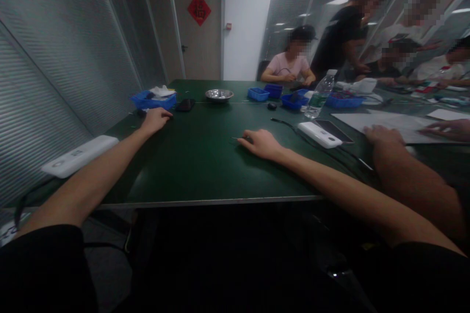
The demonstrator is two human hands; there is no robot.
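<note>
My right hand rests on the green table, its fingers closed around a thin tool whose slender metal tip points left; most of it is hidden in the hand, so its kind is unclear. Farther off on the left, my left hand is low over the table with fingers stretched out to the right, and nothing shows in it. Just beyond those fingers lies a dark phone. A blue basket with white and yellow items stands behind the left hand.
A shiny metal bowl stands at the back centre. A water bottle, several blue baskets and a white power bank with a black cable are at the right. Another white device lies left. A neighbour's hand rests on white sheets.
</note>
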